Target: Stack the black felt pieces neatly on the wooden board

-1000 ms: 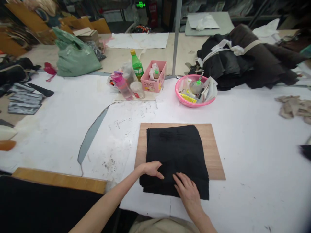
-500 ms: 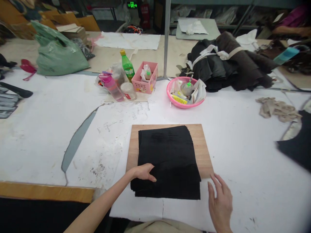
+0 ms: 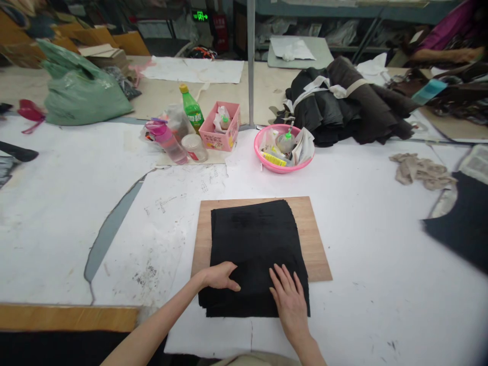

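A stack of black fabric pieces (image 3: pixel 255 239) lies on a thin wooden board (image 3: pixel 316 249), its near end reaching past the board onto the white table covering. My left hand (image 3: pixel 221 277) rests on the left side of the stack, thumb apart from the other fingers, which are partly hidden. Flat on the right part of the stack, my right hand (image 3: pixel 288 297) has its fingers spread. Neither hand grips anything visible.
Beyond the board stand a pink basin (image 3: pixel 284 169), a pink box (image 3: pixel 219 141), a green bottle (image 3: pixel 192 109) and a pink water bottle (image 3: pixel 168 141). Bundled dark fabric (image 3: pixel 343 109) lies behind. Dark fabric (image 3: pixel 461 218) is at right. A person's arm shows at the upper right.
My right hand has moved left from the white surface beside the board onto the black stack. My left hand stays on the stack. The whole view has shifted slightly.
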